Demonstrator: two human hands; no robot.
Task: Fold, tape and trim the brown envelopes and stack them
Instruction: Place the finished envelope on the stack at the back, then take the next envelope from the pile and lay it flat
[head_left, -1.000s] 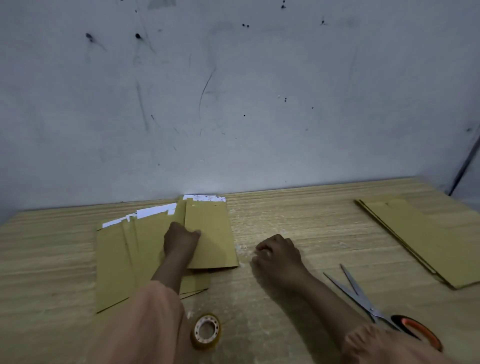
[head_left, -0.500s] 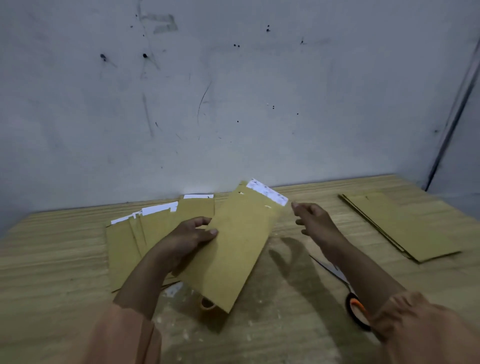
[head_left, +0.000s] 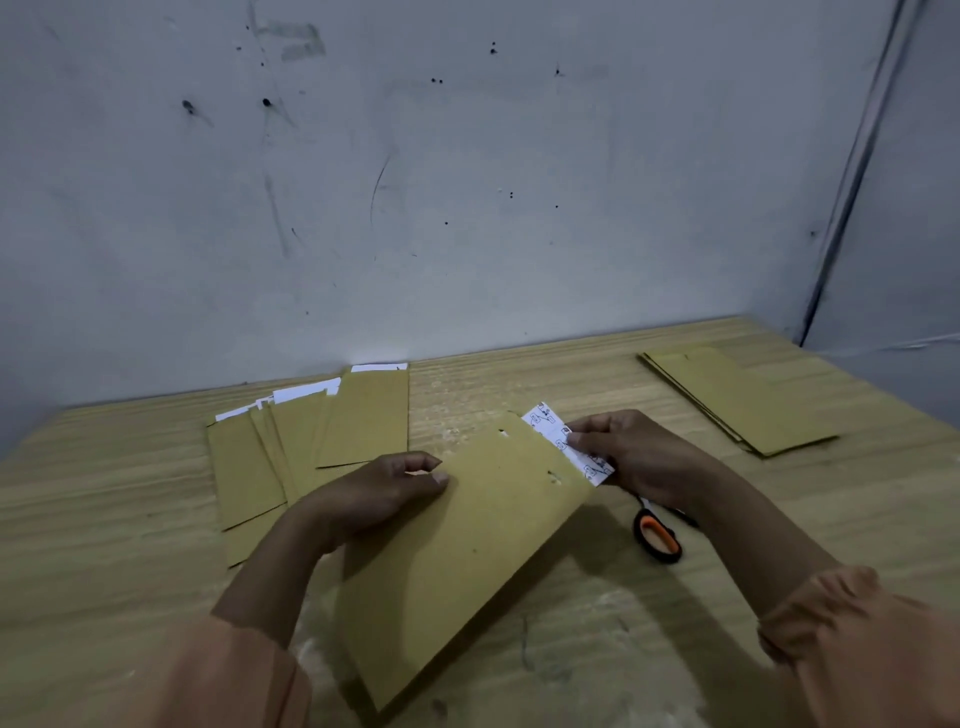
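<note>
I hold one brown envelope (head_left: 467, 561) tilted above the table, its white printed flap strip (head_left: 569, 449) at the upper right. My left hand (head_left: 379, 493) grips the envelope's left edge. My right hand (head_left: 631, 454) pinches the white strip at the flap end. A fanned pile of brown envelopes (head_left: 311, 441) with white strips lies at the back left. A neat stack of brown envelopes (head_left: 737, 400) lies at the back right. Scissors (head_left: 658, 535) with an orange and black handle lie under my right wrist, partly hidden. The tape roll is hidden.
The wooden table (head_left: 104, 545) runs up to a grey marked wall (head_left: 467, 182) at the back. My orange sleeves (head_left: 857, 639) fill the lower corners.
My left hand picked one envelope off the fanned pile and lifted it toward me. My right hand left the table and took hold of its white flap strip. The view shifted right.
</note>
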